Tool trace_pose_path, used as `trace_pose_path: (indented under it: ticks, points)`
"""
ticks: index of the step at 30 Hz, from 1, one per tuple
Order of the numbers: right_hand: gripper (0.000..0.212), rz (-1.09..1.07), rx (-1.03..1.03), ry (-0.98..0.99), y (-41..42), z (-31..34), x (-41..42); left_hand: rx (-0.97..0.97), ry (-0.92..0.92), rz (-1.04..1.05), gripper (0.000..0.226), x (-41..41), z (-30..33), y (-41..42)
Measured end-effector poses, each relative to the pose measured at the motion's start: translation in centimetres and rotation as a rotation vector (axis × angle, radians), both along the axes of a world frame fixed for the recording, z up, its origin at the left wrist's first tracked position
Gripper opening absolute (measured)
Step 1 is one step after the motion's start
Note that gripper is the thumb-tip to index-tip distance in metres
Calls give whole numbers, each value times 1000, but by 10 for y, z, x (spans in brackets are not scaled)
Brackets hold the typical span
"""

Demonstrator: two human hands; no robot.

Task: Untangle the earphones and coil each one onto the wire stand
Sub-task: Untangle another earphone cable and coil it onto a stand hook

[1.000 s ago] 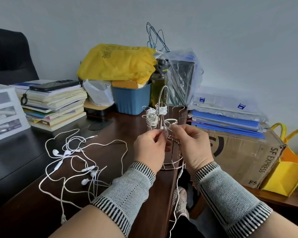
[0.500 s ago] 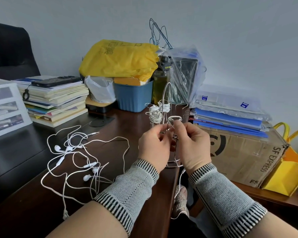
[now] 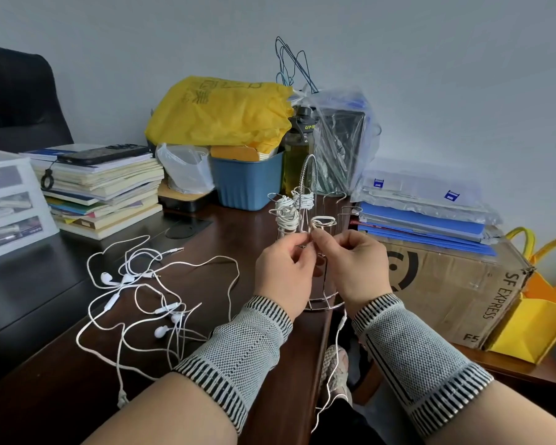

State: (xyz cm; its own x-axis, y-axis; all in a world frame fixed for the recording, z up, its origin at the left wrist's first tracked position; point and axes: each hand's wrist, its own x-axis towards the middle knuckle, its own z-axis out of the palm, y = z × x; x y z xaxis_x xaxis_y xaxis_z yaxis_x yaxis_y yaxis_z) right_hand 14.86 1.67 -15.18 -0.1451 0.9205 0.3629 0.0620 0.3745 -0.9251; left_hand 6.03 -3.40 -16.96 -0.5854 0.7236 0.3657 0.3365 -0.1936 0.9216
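A chrome wire stand (image 3: 309,175) rises at the desk's right edge, with white earphone coils (image 3: 286,216) wound on two of its left arms. My left hand (image 3: 281,271) and my right hand (image 3: 353,268) meet in front of the stand, each pinching a white earphone cable (image 3: 338,345). One turn of it loops over a front arm, and its tail hangs off the desk edge below my right wrist. A tangle of white earphones (image 3: 142,300) lies loose on the dark desk to the left.
Behind the stand are a blue bin (image 3: 247,184), a yellow bag (image 3: 219,114) and a bottle (image 3: 297,149). A book stack with a phone (image 3: 100,187) and white drawers (image 3: 10,200) stand left. Blue folders on a cardboard box (image 3: 456,284) and a yellow tote (image 3: 533,322) are right.
Both hands stay pinched together at the stand's front arm, shifting slightly upward in view as my head moved. The loose tangle on the desk has not moved.
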Motion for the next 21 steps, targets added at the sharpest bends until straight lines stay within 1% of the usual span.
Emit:
trace_pose_path:
  ticks: [2,4,9,12,14,16,18,21]
  points:
    - [25,20,-15,84,-1,-3,4,-7,-8,8,21,0,0,1]
    - [17,20,-14,113,-2,-4,6,-6,-12,15,22,0,0,1]
    - [12,77,-48,151,4,-1,7,-1,0,34,19,2,4,0]
    - [16,109,-24,122,7,2,5,-3,-9,36,19,2,4,0]
    - [20,121,3,111,7,2,4,-9,17,56,19,0,2,2]
    - [17,121,41,86,6,1,3,-21,67,86,20,-2,1,3]
    - [9,101,98,14,7,-1,4,-29,117,123,23,-3,2,4]
    - [10,64,172,-86,9,-2,6,-51,182,167,26,-2,8,4]
